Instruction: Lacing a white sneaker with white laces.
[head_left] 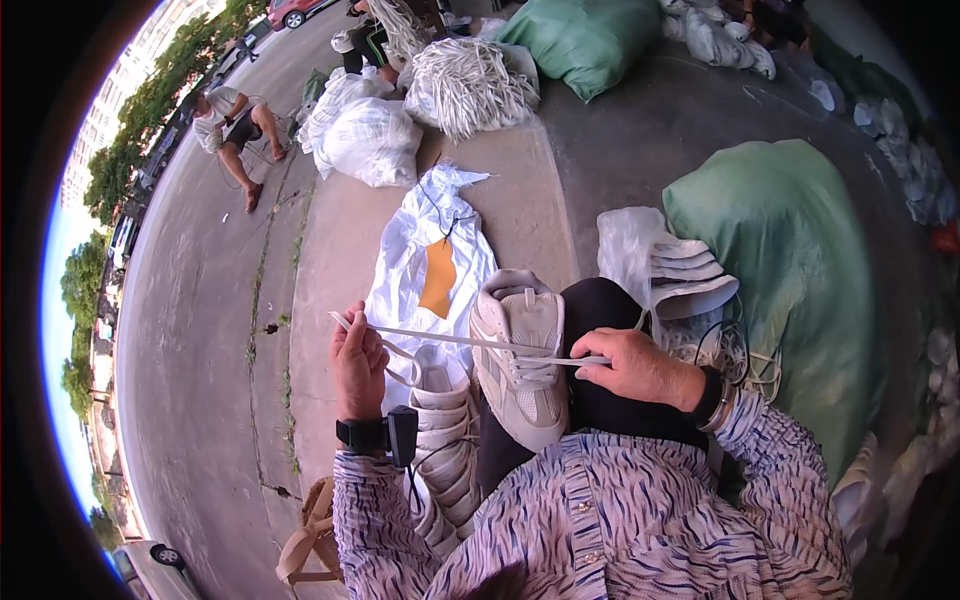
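Right of centre, a big green sack (790, 270) bulks up, with a white bag (425, 265) spread flat at centre frame. Just below it the pale shoe (520, 355) rests on the lap. Across it runs the lace (450, 340), taut. Left hand (358, 365) pinches one end, fingers closed; right hand (635, 368) grips the other at the eyelets. Lacing looks to be under way; next comes threading an end through the next eyelet, needing a fine tip grip.
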